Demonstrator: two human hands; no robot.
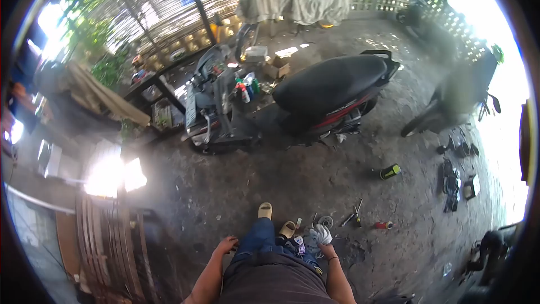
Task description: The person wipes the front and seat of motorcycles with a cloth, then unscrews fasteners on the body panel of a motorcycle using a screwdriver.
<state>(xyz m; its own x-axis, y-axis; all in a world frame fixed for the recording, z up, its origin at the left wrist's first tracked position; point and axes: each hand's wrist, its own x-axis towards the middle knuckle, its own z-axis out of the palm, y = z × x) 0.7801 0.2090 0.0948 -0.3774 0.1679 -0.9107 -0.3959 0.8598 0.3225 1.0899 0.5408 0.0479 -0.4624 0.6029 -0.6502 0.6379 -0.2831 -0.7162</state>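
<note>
My right hand (326, 249) is closed around a bunched white cloth (323, 233) beside my right knee. Just past the cloth a round metal disc (325, 222) lies on the ground. Next to my left thigh is my left hand (227, 244), its fingers loosely stretched out with nothing visible in them. Screwdriver-like tools (357, 214) lie to the right of the disc, and a small red can (383, 225) is further right. Ahead stands a scooter with a black seat (332, 81); its front section (216, 95) has panels off and exposed parts.
A green-and-black cylinder (390, 171) lies on the concrete floor. Dark parts (450, 186) are spread at the right, near another motorbike (450, 101). Wooden slats (107, 242) stand at the left. Behind the scooter are bottles (244, 91), a cardboard box (277, 68) and a draped cover (292, 3).
</note>
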